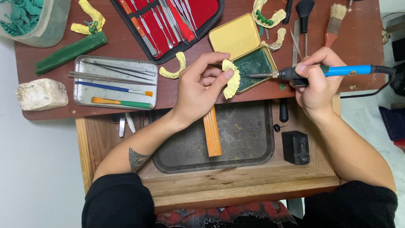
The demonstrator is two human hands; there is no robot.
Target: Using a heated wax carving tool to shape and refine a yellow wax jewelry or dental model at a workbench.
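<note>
My left hand (201, 86) grips a yellow dental cast (232, 81) between thumb and fingers, just above a wooden stick (212, 131) that juts out under the palm. My right hand (316, 80) holds a blue-handled electric wax tool (337, 71) like a pen. Its metal tip (257, 75) points left over the green wax in a yellow hinged tin (242, 40), a short way from the cast.
A dark tray (253, 139) sits in the open wooden drawer with a black box (295, 147). On the red-brown table: a metal tray of brushes and picks (114, 82), a red instrument case (168, 21), more yellow casts (173, 69), a green wax bar (71, 51), a white stone (41, 93), brushes (335, 19).
</note>
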